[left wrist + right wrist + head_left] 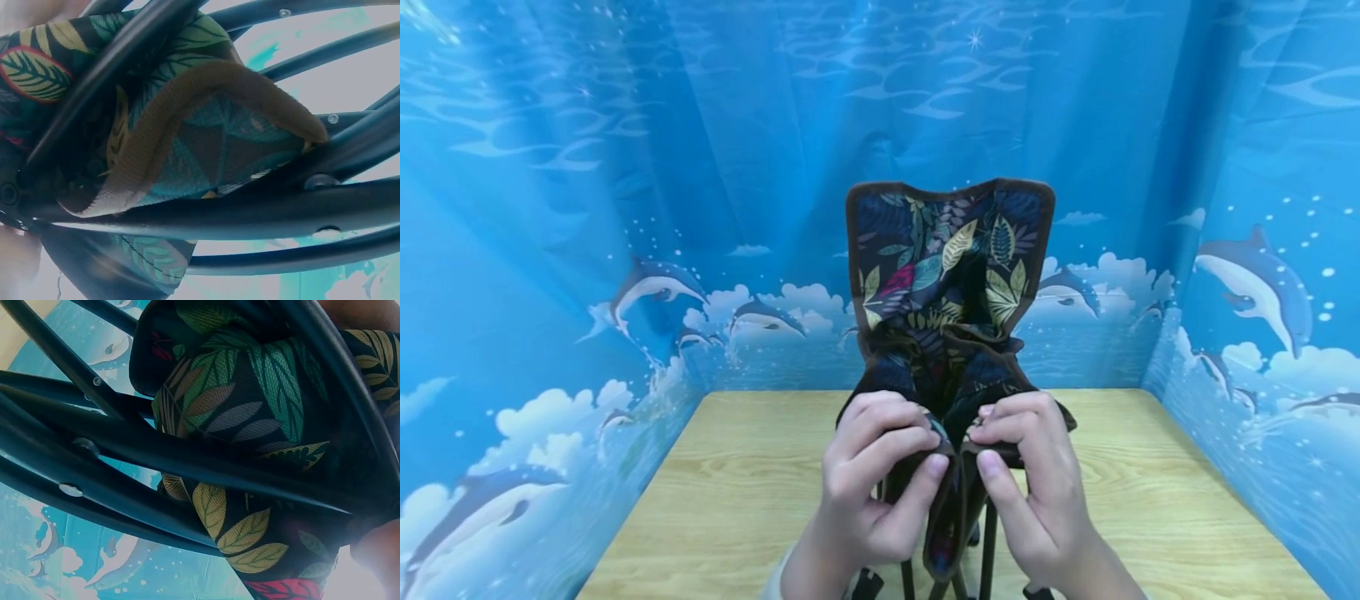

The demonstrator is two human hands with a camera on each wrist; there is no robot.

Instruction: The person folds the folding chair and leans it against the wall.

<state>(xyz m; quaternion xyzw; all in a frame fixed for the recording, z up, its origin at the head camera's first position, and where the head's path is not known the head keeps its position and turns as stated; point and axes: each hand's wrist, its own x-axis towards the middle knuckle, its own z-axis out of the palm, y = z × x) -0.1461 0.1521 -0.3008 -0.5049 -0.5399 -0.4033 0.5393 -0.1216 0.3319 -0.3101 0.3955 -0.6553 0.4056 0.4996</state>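
A small folding chair point(951, 250) with a dark leaf-print cloth and brown edging stands partly folded in the head view, its backrest upright at the back. My left hand point(876, 483) grips the near left corner of the seat, thumb and fingers pinching the edge. On the other side my right hand point(1037, 483) holds the near right corner the same way. Between them the seat cloth point(946, 533) sags in a deep fold. Dark metal tubes point(250, 217) joined by rivets cross beneath the cloth in the left wrist view; similar tubes point(175, 462) show in the right wrist view.
A light wood-grain table point(737, 475) lies under the chair. Blue curtains point(760, 167) printed with dolphins and clouds surround it at the back and both sides. Chair legs point(988, 542) reach down between the hands, ending partly out of view.
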